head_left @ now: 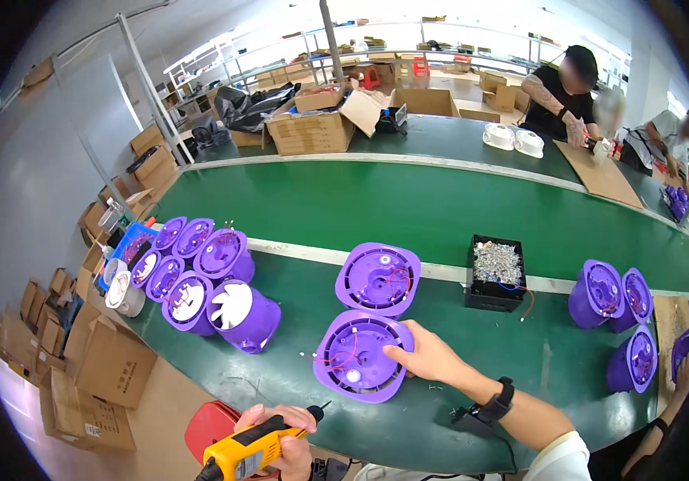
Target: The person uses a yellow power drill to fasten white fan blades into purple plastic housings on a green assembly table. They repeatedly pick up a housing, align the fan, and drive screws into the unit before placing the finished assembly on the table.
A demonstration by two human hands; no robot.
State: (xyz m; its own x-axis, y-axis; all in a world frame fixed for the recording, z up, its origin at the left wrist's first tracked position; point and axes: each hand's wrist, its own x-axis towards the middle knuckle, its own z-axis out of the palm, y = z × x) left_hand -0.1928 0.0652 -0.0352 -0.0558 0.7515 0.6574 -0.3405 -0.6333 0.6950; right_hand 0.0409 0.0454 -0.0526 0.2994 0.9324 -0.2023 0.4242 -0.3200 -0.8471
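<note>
Two hands at lower centre, right hand (425, 357) with fingers spread flat on the rim of a round purple fan housing (358, 355) lying open face up on the green conveyor belt (433, 204), left hand (280, 437) closed round a yellow electric screwdriver (258, 449), its long axis tilted, tip pointing up-right toward the housing.
</note>
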